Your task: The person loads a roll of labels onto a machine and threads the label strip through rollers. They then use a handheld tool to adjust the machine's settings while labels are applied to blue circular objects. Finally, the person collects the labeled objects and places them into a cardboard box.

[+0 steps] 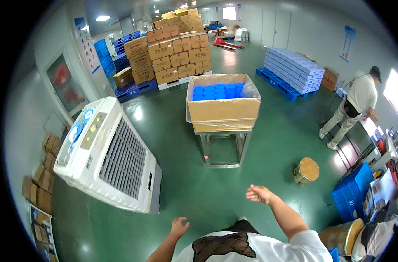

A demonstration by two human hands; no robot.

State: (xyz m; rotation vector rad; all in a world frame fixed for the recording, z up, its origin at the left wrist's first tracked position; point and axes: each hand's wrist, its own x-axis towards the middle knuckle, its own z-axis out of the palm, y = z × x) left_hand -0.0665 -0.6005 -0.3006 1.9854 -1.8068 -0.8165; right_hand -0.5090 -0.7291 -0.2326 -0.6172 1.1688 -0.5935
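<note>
My left hand [179,227] hangs low in front of my body, fingers loosely apart, holding nothing. My right hand [258,193] is stretched forward over the green floor with spread fingers, also empty. Ahead of both hands stands a large cardboard box [223,111] lined with clear plastic and filled with blue round containers [218,91]; it rests on a metal stand [223,148]. The box is well beyond my right hand's reach.
A big white air cooler [107,157] stands at my left. A wooden stump stool [306,170] sits to the right. Stacked cartons on pallets [172,56] and wrapped white boxes [293,67] lie behind. Another person [354,107] stands at a bench on the right beside blue crates [354,192].
</note>
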